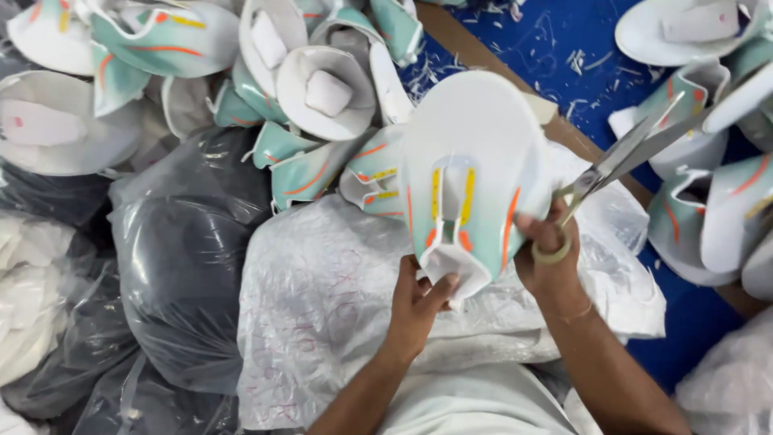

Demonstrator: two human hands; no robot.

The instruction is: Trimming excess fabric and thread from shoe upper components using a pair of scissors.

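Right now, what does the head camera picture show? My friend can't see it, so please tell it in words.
A person's left hand holds up a mint-green, white and orange shoe upper while the right hand grips scissors at its edge. Piles of matching shoe uppers and plastic bags lie around, over a blue surface strewn with white scraps.

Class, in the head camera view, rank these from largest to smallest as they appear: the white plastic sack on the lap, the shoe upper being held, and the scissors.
1. white plastic sack
2. shoe upper, held by the left hand
3. scissors, in the right hand

The shoe upper sits nearer the camera, so it may look larger than it is.
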